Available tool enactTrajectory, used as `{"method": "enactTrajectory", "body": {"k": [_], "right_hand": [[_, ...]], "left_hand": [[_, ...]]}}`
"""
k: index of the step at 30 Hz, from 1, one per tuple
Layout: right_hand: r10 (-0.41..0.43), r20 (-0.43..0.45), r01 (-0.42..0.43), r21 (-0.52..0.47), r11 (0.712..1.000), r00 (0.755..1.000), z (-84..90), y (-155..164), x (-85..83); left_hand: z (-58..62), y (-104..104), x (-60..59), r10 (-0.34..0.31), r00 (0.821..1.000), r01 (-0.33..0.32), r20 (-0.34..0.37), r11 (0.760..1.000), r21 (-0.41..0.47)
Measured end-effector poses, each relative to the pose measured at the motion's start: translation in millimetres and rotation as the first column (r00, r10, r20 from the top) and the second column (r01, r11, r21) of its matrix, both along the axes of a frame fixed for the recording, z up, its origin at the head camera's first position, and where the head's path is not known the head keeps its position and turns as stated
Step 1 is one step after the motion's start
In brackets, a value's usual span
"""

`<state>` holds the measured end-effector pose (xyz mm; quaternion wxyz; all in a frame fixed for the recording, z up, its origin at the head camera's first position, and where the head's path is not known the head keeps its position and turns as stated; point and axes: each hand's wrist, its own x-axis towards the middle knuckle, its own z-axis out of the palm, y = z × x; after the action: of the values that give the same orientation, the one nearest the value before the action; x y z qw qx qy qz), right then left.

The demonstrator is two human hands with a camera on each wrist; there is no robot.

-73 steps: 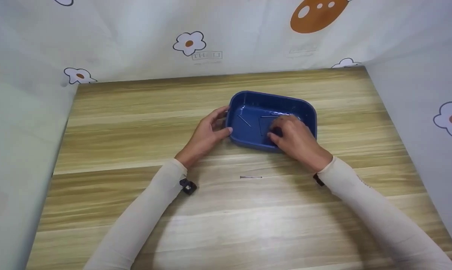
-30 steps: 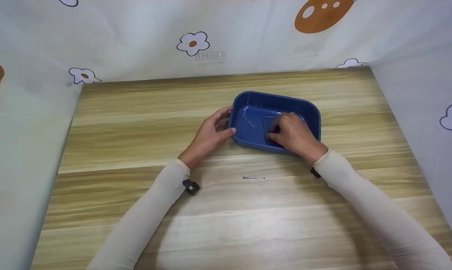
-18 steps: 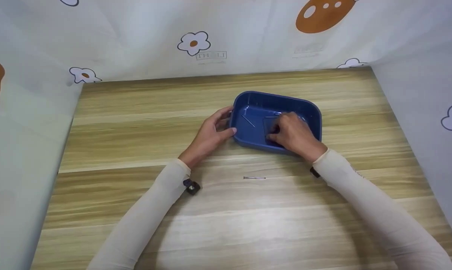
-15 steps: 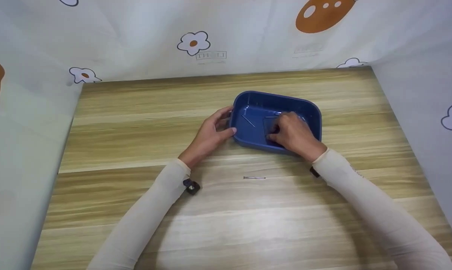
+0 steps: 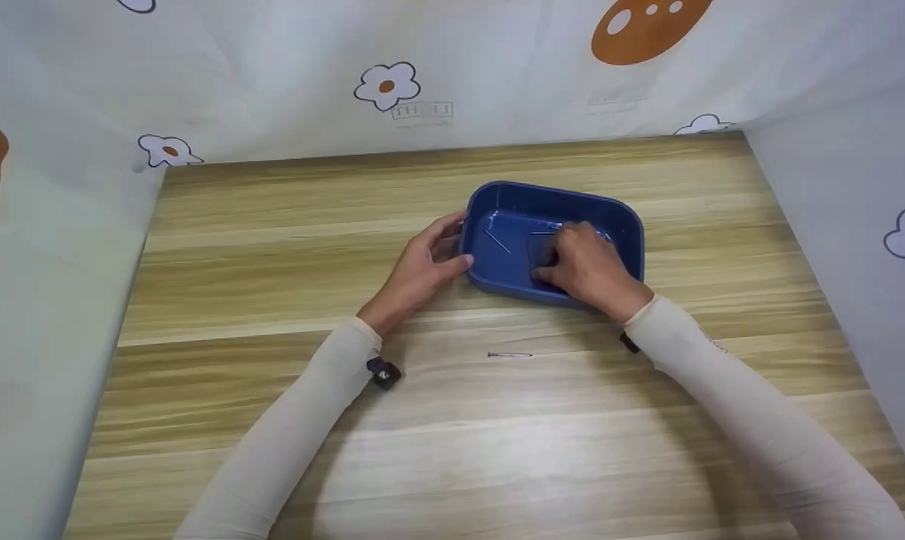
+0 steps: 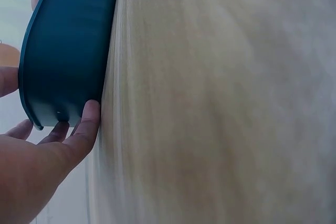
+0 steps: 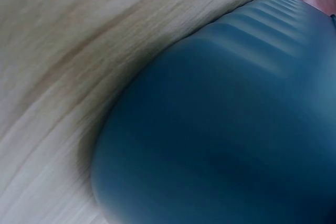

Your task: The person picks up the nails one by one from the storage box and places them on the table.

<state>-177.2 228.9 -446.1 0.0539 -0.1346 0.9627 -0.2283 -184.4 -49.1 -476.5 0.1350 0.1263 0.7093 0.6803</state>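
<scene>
A: Quick pass. Blue tray (image 5: 626,217) sits centre-right of the head frame on the bench (image 5: 272,247). Left hand (image 5: 420,266) braces the tray's left end: thumb on the near corner, fingers straight against the wall. Left wrist view confirms it, fingertips (image 6: 89,116) flat on the outer wall, so that grip is loose and wraps nothing.

B: Right hand?

A: Right hand (image 5: 587,266) reaches over the near rim into the tray, fingers curled down at the floor. There are thin pins in there; one loose pin (image 5: 497,241) lies at the left of the tray floor, more near the back wall by the fingers. Can't tell whether the grip has pinched one, since the knuckles hide the tips. Right wrist view is only blurred tray wall (image 7: 226,129).

B: Anything outside the tray?

A: One pin on the bench (image 5: 509,354), lower centre, well apart from both hands.

B: Risks?

A: My guess: the pins are thin and lie flat on slick plastic, so the fingertips may slide off and fail to lift one. The tray could also skid if the left hand eases off, and a dropped pin would be hard to spot on the wood grain.

B: Change from the earlier frames?

A: Almost none. Both hands, the tray and the bench pin sit where they were. The camera has shifted slightly, that's all.
</scene>
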Motion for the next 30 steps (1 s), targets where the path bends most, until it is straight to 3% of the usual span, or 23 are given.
{"method": "enactTrajectory", "body": {"k": [30], "right_hand": [[-0.010,0.001,0.010,0.027,1.000,1.000,-2.2,-2.1,-1.6]], "left_hand": [[0.8,10.6,3.8,0.043,0.999,-0.044,-0.016,0.996,-0.072]]}}
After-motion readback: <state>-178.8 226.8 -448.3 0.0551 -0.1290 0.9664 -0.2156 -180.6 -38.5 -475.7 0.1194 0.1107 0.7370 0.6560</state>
